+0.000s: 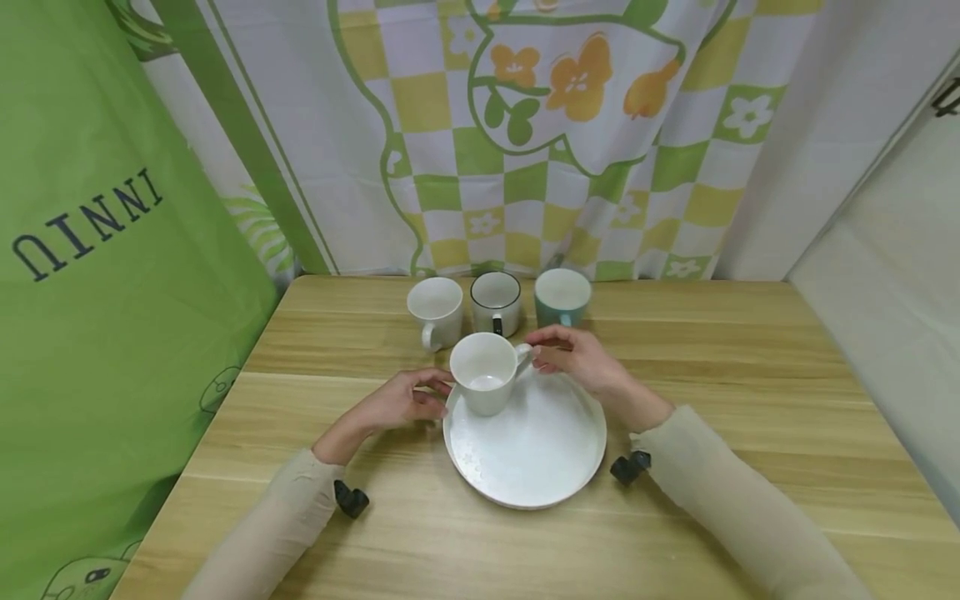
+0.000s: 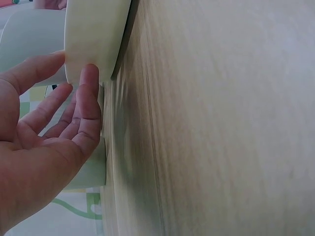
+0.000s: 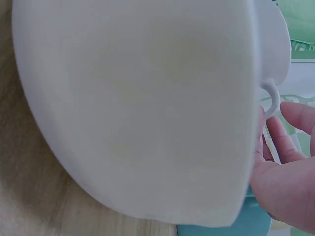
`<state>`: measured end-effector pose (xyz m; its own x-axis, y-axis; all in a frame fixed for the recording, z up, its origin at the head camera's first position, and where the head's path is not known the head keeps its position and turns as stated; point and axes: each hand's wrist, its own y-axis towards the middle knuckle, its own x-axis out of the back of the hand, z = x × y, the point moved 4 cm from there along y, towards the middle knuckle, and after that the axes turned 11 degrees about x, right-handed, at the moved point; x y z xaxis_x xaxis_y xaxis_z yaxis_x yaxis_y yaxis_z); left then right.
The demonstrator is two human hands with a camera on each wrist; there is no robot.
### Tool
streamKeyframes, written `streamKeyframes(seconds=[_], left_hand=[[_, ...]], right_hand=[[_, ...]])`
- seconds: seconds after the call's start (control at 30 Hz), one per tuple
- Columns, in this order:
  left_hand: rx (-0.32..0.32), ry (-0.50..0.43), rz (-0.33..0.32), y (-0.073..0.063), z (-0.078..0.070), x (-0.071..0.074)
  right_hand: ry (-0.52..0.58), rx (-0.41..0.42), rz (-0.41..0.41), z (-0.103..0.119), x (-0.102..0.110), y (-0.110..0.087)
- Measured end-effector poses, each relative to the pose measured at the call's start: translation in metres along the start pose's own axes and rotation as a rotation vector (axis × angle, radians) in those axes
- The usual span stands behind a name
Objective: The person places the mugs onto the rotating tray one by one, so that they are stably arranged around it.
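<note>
A white cup (image 1: 483,392) stands upright over the far left part of a round white tray (image 1: 532,458) with a low side wall. Its handle points right, toward my right hand (image 1: 585,358). In the right wrist view, thumb and fingers lie loosely about the handle (image 3: 275,96), with a small gap at the thumb tip. My left hand (image 1: 397,400) is at the tray's left edge. In the left wrist view, its thumb touches the upper rim and a fingertip rests against the side wall (image 2: 96,39); the other fingers are loosely bent.
Behind the tray stand a white cup (image 1: 442,321), a white mug with a dark rim (image 1: 483,317) and a teal cup (image 1: 549,315), close together in a row. A patterned curtain (image 1: 480,200) hangs at the back edge of the wooden table (image 1: 750,400).
</note>
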<state>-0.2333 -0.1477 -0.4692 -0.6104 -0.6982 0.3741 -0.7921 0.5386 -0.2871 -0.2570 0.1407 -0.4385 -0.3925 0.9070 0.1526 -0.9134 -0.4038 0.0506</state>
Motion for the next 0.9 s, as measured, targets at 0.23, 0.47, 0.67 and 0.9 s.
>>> streamKeyframes(seconds=[0.23, 0.47, 0.67, 0.9], left_hand=[[0.000, 0.003, 0.000, 0.000, 0.001, 0.000], [-0.012, -0.001, -0.002, 0.000, 0.003, 0.000], [-0.005, -0.017, -0.001, 0.000, 0.003, -0.001], [-0.008, -0.024, -0.003, 0.000, 0.004, -0.001]], right_hand=[[0.007, -0.009, -0.010, 0.004, 0.006, -0.005], [0.025, -0.003, -0.039, 0.003, 0.012, -0.011], [0.016, -0.009, -0.056, 0.003, 0.018, -0.014], [0.018, -0.010, -0.080, 0.003, 0.028, -0.016]])
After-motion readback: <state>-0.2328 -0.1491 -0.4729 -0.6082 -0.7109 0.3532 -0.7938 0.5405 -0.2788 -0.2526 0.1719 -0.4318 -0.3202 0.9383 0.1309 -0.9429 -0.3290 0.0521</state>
